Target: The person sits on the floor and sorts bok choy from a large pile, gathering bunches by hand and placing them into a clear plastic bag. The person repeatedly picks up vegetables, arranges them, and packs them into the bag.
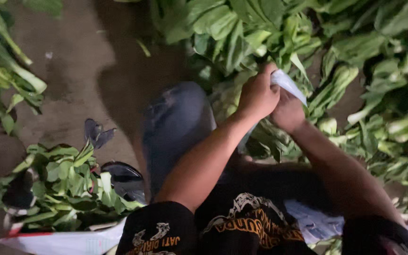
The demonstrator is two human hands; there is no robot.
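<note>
Black cloth: shirt (242, 226) with pale and orange print, at the bottom edge, nearest the camera.
White sheet: paper (57, 243) along the lower left edge, under a heap of greens.
Paper, lower right: pale sheet (315, 222) beside the right forearm, partly hidden by it.
Bundle: cut greens (67, 184) lying at lower left, stalks pale, leaves dark; a red band shows among them.
Sandal: dark strap sandal (121, 177) just right of the bundle, on the dirt.
Knee: grey trouser leg (175, 123) raised in the middle, blurred.
Left hand: left hand (258, 97) curled shut, fingers pinching the upper end of the wrap.
Right hand: right hand (286, 113) closed beneath and behind the left, touching it, gripping the same wrap from below.
Wrap: white wrap (289, 85), a thin folded piece, paper or plastic I cannot tell, held between both hands above the greens, its free end pointing right.
Pile: leafy greens (355, 61) spread across the top and right, under and beyond the hands.
Ground: brown dirt (72, 75) at upper left, bare between the heaps.
Far left: more stalks (5, 71) along the left edge.
</note>
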